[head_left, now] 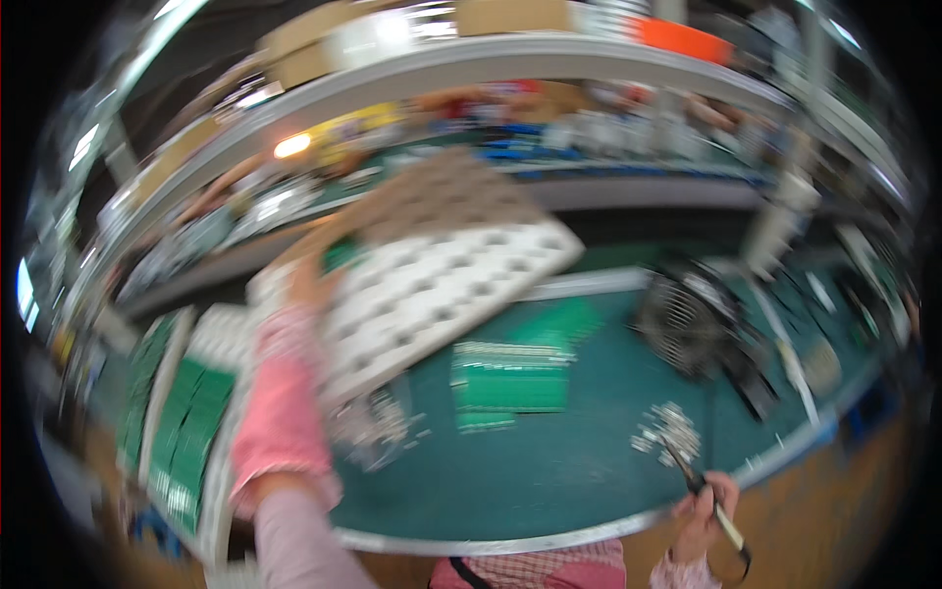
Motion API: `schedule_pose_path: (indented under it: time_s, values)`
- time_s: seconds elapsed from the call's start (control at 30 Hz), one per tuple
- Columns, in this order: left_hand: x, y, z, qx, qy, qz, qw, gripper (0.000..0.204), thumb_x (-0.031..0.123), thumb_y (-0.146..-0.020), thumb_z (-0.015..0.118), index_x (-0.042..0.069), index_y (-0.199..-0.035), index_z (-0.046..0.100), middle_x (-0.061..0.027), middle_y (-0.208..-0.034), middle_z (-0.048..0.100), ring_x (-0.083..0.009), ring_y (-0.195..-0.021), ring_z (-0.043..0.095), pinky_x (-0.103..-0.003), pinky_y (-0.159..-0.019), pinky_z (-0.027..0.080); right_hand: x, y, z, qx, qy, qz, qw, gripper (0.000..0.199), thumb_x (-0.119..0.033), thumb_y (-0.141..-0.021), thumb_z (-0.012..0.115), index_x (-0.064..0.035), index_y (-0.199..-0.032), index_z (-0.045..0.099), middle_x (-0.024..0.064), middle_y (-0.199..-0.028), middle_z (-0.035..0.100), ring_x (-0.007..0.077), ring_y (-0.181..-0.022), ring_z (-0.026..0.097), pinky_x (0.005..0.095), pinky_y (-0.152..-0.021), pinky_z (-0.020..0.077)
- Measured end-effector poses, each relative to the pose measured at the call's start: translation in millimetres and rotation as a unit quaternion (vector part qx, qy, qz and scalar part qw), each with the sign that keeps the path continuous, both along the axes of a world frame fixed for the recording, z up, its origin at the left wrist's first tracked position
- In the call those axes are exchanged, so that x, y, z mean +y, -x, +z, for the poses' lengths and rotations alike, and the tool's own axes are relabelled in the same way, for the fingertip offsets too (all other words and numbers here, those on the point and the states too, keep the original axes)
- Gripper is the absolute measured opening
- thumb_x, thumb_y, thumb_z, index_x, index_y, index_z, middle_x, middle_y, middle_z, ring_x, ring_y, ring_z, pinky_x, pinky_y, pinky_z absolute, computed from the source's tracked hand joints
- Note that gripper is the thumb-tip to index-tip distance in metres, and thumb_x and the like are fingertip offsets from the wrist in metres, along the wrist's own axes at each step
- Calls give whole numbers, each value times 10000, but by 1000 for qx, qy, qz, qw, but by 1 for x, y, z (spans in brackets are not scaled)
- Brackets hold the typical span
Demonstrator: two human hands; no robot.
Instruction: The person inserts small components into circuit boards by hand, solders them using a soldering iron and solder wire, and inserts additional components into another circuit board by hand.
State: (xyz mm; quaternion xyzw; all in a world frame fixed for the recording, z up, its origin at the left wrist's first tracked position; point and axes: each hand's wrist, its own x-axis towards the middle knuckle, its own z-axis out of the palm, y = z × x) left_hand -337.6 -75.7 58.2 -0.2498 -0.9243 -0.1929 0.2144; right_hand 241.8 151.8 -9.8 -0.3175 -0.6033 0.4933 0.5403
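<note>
Head: green boards [203, 412] on white tray [221, 337]

No legible text, labels, numbers or signs on anything in view.

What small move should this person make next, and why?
Perhaps set the white holed board down flat: the left hand seems to hold it by one edge, at a slant, while the right hand is busy with a slim tool, its tip at small pale parts.
</note>
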Motion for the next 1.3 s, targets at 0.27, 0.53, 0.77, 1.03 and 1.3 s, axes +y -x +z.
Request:
schedule_pose_path:
  time_s: [0.27, 0.53, 0.77, 1.03, 1.3]
  values:
    - [-18, 4, 27, -51, 115, 46, 991, 660, 381, -761, 694, -28, -1241, 499, -203, -1228, 549, -346, -1122, 528, -412, -948, 393, 121, -22, 43, 30, -5, -148, 988, 169, -220, -946, 516, -63, -965, 457, 21, -617, 488, 83, -514, 473, 212, -462, 395]
    - [-53, -17, 29, 145, 174, -25, 974, 380, 239, -718, 720, 33, -998, 566, -91, -817, 601, -289, -765, 580, -433, -785, 361, 173, -10, 29, 5, 37, -120, 992, 239, -279, -910, 581, -67, -957, 481, 10, -623, 528, 63, -475, 471, 192, -417, 390]
    - [-24, -180, 42, -288, -335, -247, 862, 335, 121, -857, 618, 18, -1166, 538, -49, -1038, 614, -133, -913, 583, -251, -785, 454, 197, 13, 23, -3, 115, -26, 993, 245, -267, -890, 598, -63, -1008, 529, 28, -718, 581, 58, -517, 508, 193, -428, 439]
    - [51, -325, -25, -606, -420, -339, 584, 464, -22, -796, 615, 31, -1228, 454, -63, -1111, 577, -155, -988, 572, -305, -869, 467, 201, 22, 17, -21, 160, 3, 987, 260, -199, -886, 591, -65, -1108, 570, 55, -866, 609, 92, -593, 566, 224, -459, 496]
    - [71, -332, -55, -681, -412, -344, 497, 509, -57, -800, 619, 12, -1265, 424, -80, -1171, 552, -169, -1052, 551, -325, -914, 449, 139, 7, 24, 44, 270, 75, 959, 299, -196, -892, 598, -37, -1140, 546, 58, -929, 620, 111, -733, 588, 240, -611, 518]
